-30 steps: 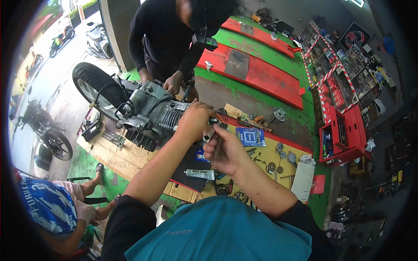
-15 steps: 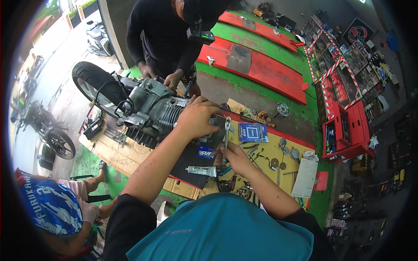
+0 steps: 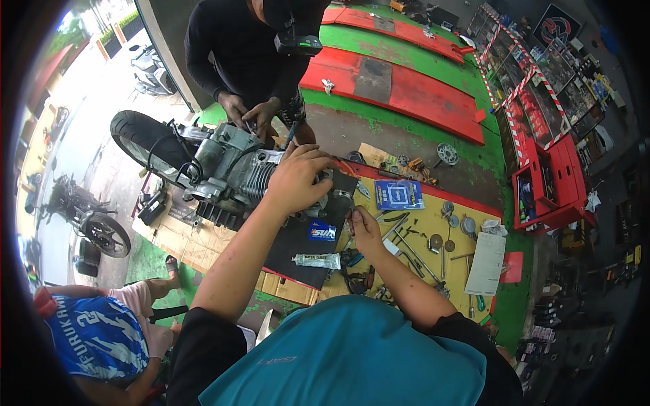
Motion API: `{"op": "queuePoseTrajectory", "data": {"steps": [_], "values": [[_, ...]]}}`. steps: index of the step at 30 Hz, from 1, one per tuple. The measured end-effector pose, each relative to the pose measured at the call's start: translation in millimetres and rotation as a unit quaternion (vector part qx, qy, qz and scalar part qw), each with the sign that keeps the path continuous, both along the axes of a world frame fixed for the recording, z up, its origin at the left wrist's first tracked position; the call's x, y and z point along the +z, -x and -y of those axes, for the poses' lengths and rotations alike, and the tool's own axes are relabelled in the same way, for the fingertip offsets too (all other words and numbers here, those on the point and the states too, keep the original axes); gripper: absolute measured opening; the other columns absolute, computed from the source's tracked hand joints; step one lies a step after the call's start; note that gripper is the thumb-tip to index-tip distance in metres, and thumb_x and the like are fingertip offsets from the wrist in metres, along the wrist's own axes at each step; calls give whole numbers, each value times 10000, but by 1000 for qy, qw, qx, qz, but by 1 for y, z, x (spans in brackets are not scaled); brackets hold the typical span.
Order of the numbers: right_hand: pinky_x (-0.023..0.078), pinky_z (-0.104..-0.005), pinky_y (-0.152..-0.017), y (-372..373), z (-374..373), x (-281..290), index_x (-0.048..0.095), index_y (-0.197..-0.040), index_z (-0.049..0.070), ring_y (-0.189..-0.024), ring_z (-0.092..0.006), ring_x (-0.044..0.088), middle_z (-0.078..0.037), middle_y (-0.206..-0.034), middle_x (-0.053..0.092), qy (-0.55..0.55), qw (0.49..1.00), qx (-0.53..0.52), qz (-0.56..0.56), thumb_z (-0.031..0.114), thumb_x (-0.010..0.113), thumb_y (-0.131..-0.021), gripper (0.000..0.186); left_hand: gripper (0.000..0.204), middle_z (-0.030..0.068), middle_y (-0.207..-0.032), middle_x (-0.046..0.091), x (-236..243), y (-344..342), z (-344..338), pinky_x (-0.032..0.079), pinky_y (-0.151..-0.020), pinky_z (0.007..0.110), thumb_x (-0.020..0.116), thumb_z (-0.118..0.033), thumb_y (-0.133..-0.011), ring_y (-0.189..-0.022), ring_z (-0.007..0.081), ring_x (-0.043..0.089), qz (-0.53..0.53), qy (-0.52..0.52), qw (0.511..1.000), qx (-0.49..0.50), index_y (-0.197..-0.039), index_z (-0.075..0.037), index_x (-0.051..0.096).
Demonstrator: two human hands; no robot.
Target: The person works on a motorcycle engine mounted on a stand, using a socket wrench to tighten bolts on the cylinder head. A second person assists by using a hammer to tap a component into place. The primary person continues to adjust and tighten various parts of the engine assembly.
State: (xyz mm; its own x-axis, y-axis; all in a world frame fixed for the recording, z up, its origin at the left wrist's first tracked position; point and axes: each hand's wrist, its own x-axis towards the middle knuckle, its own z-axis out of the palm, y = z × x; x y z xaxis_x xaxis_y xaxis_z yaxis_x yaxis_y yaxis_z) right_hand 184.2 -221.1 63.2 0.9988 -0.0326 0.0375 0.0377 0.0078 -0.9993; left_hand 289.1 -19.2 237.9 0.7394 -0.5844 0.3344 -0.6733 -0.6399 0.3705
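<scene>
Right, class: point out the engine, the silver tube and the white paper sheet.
Engine (image 3: 256, 181): head view, its cooling fins.
Silver tube (image 3: 316, 260): head view, middle of its body.
White paper sheet (image 3: 486, 262): head view, its middle.

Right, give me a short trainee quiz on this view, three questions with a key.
1. Which hand is nearer the finned engine cylinder?
2. True or false: the silver tube stands upright.
3. The white paper sheet lies: A) left of the tube; B) right of the tube; C) under the tube.

Key: 1. The left hand. 2. False; it lies on its side. 3. B.
</scene>
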Motion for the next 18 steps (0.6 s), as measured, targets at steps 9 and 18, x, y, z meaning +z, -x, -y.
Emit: {"op": "queuePoseTrajectory", "data": {"steps": [9, 18], "values": [[450, -331, -701, -17, 0, -18, 619, -1106, -2, -731, -152, 521, -25, -784, 540, 107, 989, -49, 89, 323, 457, -1103, 363, 348, 84, -1230, 687, 4, -1, 3, 268, -1215, 523, 598, -248, -837, -1310, 293, 538, -13, 21, 1000, -8, -1140, -134, 727], [488, -363, -666, -18, 4, 9, 605, -1226, -25, -705, -212, 616, -115, -807, 634, 236, 970, -5, 62, 213, 484, -1081, 304, 369, 108, -1234, 671, 5, 0, 3, 291, -1203, 528, 583, -235, -837, -1299, 298, 543, -7, 9, 1000, 2, -1163, -111, 702]]}}
